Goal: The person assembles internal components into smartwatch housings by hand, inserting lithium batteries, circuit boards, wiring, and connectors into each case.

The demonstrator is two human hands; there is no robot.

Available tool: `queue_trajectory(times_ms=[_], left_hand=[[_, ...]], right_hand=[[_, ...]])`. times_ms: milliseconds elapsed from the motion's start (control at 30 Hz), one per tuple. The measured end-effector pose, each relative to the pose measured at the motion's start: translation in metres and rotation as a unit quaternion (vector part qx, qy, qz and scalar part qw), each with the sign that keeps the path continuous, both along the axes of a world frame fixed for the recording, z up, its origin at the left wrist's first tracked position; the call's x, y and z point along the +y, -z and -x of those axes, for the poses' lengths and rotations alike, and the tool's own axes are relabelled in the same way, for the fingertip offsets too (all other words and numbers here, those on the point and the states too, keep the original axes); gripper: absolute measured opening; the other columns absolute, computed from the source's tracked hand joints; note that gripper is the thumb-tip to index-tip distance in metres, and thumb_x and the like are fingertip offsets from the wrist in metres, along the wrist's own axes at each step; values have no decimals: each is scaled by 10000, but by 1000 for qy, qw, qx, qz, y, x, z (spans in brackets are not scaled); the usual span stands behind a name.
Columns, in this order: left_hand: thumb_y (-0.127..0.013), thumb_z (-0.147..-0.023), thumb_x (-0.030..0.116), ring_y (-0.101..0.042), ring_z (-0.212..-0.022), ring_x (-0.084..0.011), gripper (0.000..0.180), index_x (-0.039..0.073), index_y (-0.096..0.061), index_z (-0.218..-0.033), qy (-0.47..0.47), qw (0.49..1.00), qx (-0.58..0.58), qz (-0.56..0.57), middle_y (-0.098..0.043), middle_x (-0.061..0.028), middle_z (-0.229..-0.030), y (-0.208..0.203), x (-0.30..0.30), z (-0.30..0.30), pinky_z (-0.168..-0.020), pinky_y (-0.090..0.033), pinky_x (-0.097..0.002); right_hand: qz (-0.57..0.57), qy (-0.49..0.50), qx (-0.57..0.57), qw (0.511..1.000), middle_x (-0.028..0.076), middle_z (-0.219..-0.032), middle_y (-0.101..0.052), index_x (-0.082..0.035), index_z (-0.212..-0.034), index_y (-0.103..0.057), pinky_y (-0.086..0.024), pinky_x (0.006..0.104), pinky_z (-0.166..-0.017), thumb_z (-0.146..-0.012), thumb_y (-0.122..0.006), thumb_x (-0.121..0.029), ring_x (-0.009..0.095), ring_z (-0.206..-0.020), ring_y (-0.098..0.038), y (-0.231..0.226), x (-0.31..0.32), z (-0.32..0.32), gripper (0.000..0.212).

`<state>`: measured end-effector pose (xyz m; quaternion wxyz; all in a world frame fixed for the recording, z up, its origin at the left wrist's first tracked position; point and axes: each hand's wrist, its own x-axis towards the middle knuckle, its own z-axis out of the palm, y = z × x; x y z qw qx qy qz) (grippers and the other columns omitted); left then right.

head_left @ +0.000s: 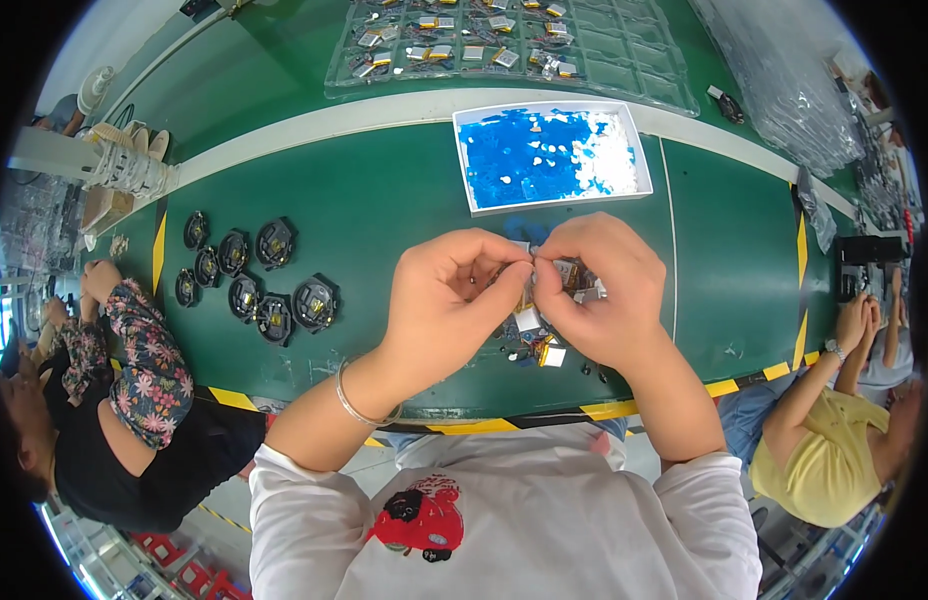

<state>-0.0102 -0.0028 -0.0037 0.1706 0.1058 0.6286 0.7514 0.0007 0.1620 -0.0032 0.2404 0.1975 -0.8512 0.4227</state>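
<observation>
My left hand [444, 305] and my right hand [612, 290] meet above the green table, fingertips pinched together. Between them is something small and pale, mostly hidden by the fingers. Right below lie small electronic assemblies with silver battery packs [551, 355], yellow tape and thin wires, partly covered by my hands. Just beyond my fingers stands a white box [471, 205], holding blue sheet-like pieces [504, 160] and small white pieces [606, 160].
Several black round housings [315, 304] lie at the left. A clear compartment tray [644, 60] with more battery assemblies is at the far side, past a white rail [384, 117]. Stacked clear plastic trays [784, 90] stand far right. Co-workers sit at both sides.
</observation>
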Motion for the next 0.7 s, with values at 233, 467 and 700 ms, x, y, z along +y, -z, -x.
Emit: queue_trajectory(times_ms=[233, 467, 700], left_hand=[[-594, -845, 5, -559, -654, -29, 71, -30, -619, -902, 25, 999, -35, -1, -634, -36, -782, 2, -7, 7, -538, -436, -166], [-565, -882, 81, -614, -742, -110, 159, -30, -602, -991, -11, 990, -124, -71, -633, -80, -884, 5, -6, 9, -620, -515, -220], [-521, -901, 143, -604, -978, -192, 318, -23, -548, -1171, 14, 930, -279, -241, -597, -138, -1075, -5, -11, -1, -875, -483, -315]], right_hand=[[16, 129, -18, 991, 63, -744, -595, -21, -784, -599, -450, 230, -576, -694, -609, 32, 118, -615, -551, 5, 27, 20, 105], [13, 72, -32, 997, 102, -837, -620, -9, -919, -638, -463, 253, -620, -728, -646, 21, 166, -671, -576, -7, 19, 12, 194], [-24, 27, -53, 998, 116, -880, -642, -7, -933, -631, -489, 294, -740, -733, -657, 12, 214, -821, -628, -3, -8, -8, 202]])
